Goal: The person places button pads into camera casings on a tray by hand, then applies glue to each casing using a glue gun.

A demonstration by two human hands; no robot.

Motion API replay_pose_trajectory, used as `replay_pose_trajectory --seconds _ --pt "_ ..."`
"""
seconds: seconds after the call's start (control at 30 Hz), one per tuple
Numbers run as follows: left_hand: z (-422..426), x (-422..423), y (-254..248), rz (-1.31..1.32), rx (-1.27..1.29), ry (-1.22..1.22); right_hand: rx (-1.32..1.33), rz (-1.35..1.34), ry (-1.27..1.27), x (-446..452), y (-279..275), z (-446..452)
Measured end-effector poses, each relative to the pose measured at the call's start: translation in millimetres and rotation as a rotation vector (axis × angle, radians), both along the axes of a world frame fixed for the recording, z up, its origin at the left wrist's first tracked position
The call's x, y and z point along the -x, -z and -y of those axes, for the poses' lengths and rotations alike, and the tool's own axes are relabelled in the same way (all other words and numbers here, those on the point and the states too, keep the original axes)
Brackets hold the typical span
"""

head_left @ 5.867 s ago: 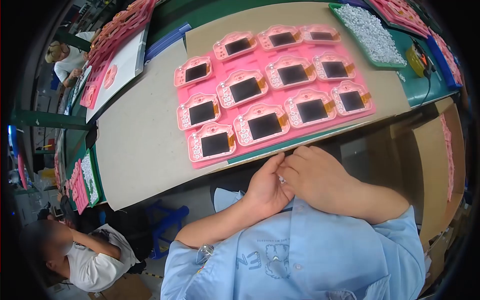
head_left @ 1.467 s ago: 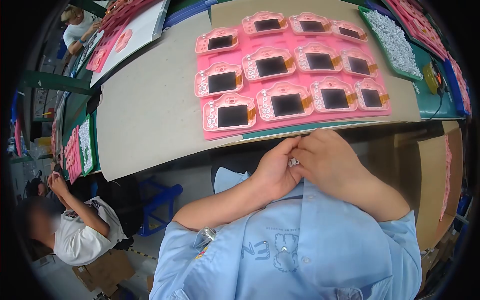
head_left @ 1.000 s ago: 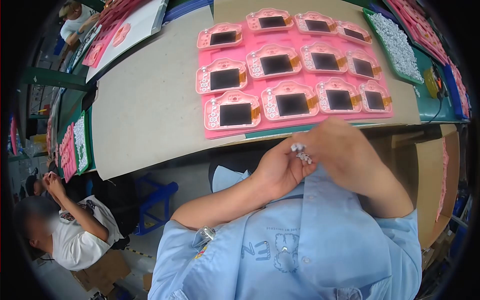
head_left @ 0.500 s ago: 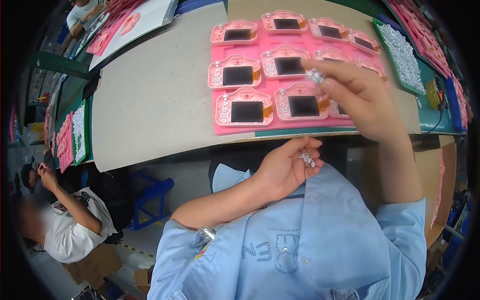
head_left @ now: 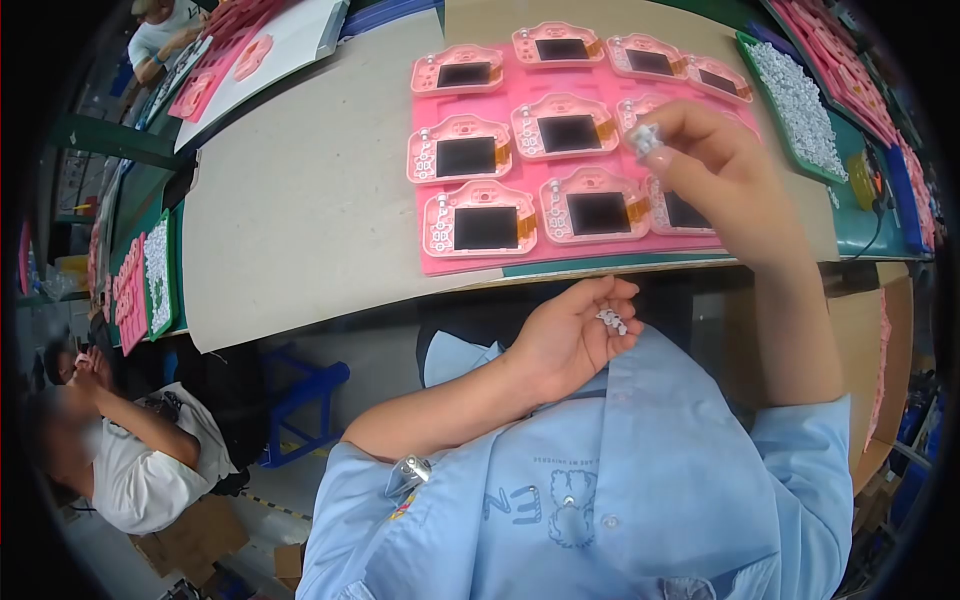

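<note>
My right hand (head_left: pixel 738 190) hovers over the right part of a pink foam tray (head_left: pixel 480 262). Its thumb and fingers pinch a small cluster of white plastic pieces (head_left: pixel 645 141). Below the table edge, my left hand (head_left: pixel 565 340) is turned palm up with curled fingers, cupping several more small white pieces (head_left: pixel 612 322). Rows of pink plastic console shells (head_left: pixel 480 218) lie on the tray, each with a dark screen and an orange ribbon. White button pieces sit in shells at the left. My right hand partly covers shells on the right.
A green tray of white pieces (head_left: pixel 800 110) stands at the right, near a yellow tape roll (head_left: pixel 861 180). Grey board (head_left: pixel 310 190) covers the table's left side. Further left are another green tray (head_left: pixel 158 275), a blue stool (head_left: pixel 305 400) and a seated person (head_left: pixel 160 450).
My right hand has shifted slightly right, its pinched pieces moving off the middle shell. My left hand stays almost still. The shells appear slightly further left in view.
</note>
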State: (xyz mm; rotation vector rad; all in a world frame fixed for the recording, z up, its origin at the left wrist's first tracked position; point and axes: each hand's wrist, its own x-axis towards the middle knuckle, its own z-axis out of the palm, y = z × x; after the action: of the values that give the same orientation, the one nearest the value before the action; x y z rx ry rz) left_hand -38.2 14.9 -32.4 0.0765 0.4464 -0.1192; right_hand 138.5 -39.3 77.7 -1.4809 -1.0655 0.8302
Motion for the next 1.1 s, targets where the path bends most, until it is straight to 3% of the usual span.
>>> replay_pose_trajectory --seconds 0.33,0.43,0.53,0.63,0.73,0.93,1.1 --pt "-1 0 2 0.004 0.002 0.003 -0.073 0.11 -0.012 -10 6 -18" --pt "-1 0 1 0.008 -0.007 0.002 0.096 0.48 0.046 -23 -7 -35" --pt "-1 1 0 0.002 -0.016 -0.003 -0.094 0.75 0.12 -46 5 -65" --pt "-1 1 -2 -0.001 -0.033 -0.01 0.155 0.72 0.271 -50 0 -98" --pt "-1 2 -4 -0.003 -0.045 -0.022 0.049 0.955 0.213 -72 23 -124" --pt "-2 4 -5 -0.026 -0.046 -0.024 -0.009 1.018 0.177 -82 49 -147" --pt "-3 3 -3 -0.017 -0.039 -0.019 -0.112 1.292 0.086 -87 52 -152"
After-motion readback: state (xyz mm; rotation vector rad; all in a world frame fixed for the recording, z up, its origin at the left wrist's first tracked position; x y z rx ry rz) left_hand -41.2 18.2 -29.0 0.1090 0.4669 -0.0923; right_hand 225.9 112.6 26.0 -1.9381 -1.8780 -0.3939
